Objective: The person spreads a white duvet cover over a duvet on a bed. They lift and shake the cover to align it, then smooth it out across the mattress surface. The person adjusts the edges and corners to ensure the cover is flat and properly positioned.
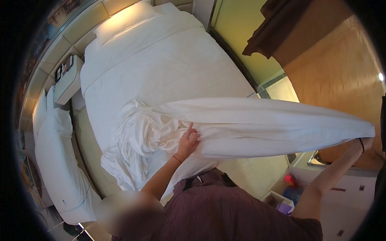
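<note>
A large white cloth point(271, 126), like a duvet cover, is stretched from the foot of the bed out to the right. At its far right end my right hand point(366, 142), with a black band at the wrist, is closed on the cloth, which partly covers the fingers. My left hand point(189, 139) rests against the cloth, index finger extended and the other fingers curled; whether it pinches the fabric is unclear. Just left of that hand lies a heap of bunched, creased white fabric point(150, 129), trailing over the bed's near left edge.
The white-covered bed point(169, 63) has a pillow point(126, 22) at its head. On the left stand a nightstand point(68, 78) and a second white-covered bed point(57, 150). A brown curtain point(271, 27) hangs at upper right. At lower right sits an open box point(276, 198) holding things.
</note>
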Demonstrator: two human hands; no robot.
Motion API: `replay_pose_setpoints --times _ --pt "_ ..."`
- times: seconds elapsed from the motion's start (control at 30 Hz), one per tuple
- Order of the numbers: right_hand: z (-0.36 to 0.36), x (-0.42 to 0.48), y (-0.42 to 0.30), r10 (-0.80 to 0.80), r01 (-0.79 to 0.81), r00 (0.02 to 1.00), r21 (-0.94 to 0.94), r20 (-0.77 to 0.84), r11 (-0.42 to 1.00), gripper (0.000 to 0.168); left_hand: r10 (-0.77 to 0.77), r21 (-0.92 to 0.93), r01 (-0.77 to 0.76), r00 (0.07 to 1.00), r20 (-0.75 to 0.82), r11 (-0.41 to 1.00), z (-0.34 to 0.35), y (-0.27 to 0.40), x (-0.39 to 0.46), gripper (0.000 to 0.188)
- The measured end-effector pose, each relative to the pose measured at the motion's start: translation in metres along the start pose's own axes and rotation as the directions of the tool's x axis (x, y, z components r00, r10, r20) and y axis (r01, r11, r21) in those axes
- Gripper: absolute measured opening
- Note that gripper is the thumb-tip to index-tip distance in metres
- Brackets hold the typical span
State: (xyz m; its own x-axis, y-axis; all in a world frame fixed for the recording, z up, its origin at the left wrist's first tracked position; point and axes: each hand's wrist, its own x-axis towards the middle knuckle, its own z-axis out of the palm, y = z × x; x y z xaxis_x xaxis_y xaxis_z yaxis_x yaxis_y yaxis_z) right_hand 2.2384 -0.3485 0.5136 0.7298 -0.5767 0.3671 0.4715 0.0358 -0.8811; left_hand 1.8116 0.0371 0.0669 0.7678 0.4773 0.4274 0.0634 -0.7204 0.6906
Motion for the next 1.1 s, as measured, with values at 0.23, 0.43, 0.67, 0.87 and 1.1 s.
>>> replay_pose_setpoints --times 0.23,0.43,0.67,0.87,1.1 --pt "0.002 0.003 0.008 -0.020 0.004 0.994 0.137 0.112 0.991 0.029 0.019 0.166 -0.055 0.977 0.213 0.985 0.006 0.025 -0.017 0.054" --pt "-0.034 0.134 0.054 0.032 -0.171 0.856 0.225 0.515 0.959 0.018 0.061 0.099 -0.084 0.974 0.217 0.992 -0.012 0.013 -0.022 0.059" --pt "0.023 0.022 0.035 0.149 -0.156 0.982 0.056 0.115 0.986 0.023 0.146 0.037 -0.152 0.979 0.141 0.988 -0.024 -0.003 -0.031 0.023" --pt "0.040 -0.036 0.014 0.174 -0.174 0.985 0.000 0.001 0.985 0.024 0.356 0.142 -0.390 0.909 0.218 0.910 -0.044 0.010 -0.038 0.036" --pt "0.008 0.066 0.065 0.177 -0.203 0.965 0.125 0.194 0.971 0.024 0.303 0.149 -0.355 0.908 0.290 0.923 -0.048 0.015 -0.036 0.039"
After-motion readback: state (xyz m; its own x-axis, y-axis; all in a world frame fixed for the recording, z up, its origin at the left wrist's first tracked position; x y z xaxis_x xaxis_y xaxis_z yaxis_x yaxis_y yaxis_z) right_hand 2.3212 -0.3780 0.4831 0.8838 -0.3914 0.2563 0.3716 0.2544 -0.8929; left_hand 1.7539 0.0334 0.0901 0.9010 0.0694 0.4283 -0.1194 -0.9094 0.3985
